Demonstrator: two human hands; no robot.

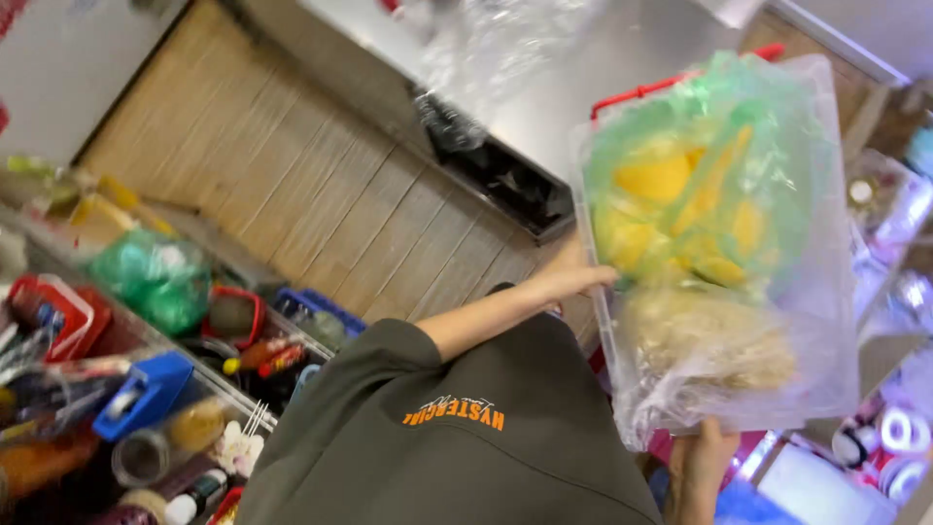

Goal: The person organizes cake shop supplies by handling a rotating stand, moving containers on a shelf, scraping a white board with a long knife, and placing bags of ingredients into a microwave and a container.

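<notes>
Both hands, left [573, 280] and right [705, 452], gripping opposite edges of a clear bin [826, 321] of bagged yellow food [680, 194].

A clear container [714, 253] is held at the right of the scene, a bag of fruit pieces [695, 185] lying in its far part and a bag of noodles [709, 340] in its near part. The left hand [573, 277] is set against the container's left side, and the right hand [705, 457] under its near edge. A metal counter [573, 87] is seen behind it, with a wooden panel [292, 185] to the left. At the near left, a crowded shelf [126, 389] is laid out, a tape dispenser [146, 394] resting among bottles. Tape rolls [899, 447] are placed at the near right.
</notes>
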